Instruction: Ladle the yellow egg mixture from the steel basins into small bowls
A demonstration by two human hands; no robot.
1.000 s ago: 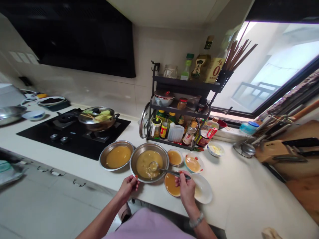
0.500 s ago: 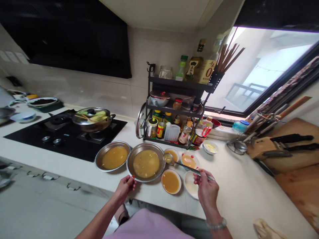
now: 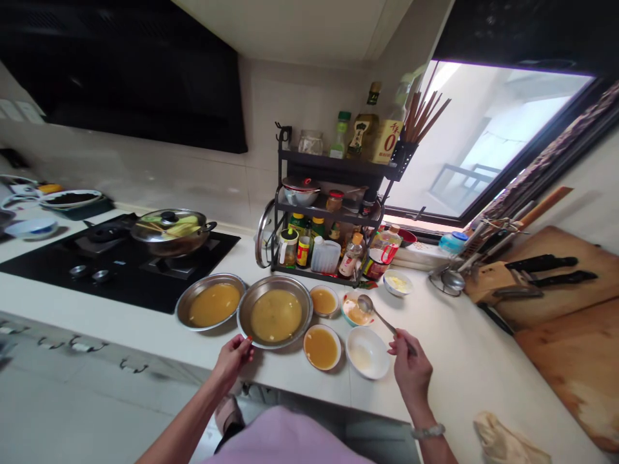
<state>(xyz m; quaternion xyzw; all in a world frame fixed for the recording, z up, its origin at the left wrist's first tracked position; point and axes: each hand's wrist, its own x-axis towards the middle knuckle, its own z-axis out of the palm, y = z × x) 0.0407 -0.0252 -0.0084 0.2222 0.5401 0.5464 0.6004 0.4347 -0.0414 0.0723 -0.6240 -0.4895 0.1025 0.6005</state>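
My right hand is closed round the handle of a metal ladle, whose bowl hangs over a small red-patterned bowl of orange-brown liquid. With its fingers, my left hand pinches the near rim of a steel basin of cloudy yellowish liquid. A second steel basin of similar liquid stands to its left. Two small bowls of brownish liquid, a back one and a front one, sit right of the held basin. A white bowl with a little pale stuff in its bottom lies below the ladle handle.
A black rack with bottles and jars stands behind the bowls. On the left, a lidded pan sits on the black cooktop. A small bowl of pale pieces, a knife block and a cloth are at the right.
The ladle has moved right, from beside the basin and the back small bowl to over the red-patterned bowl. My left hand stays at the basin rim. The view has shifted slightly.
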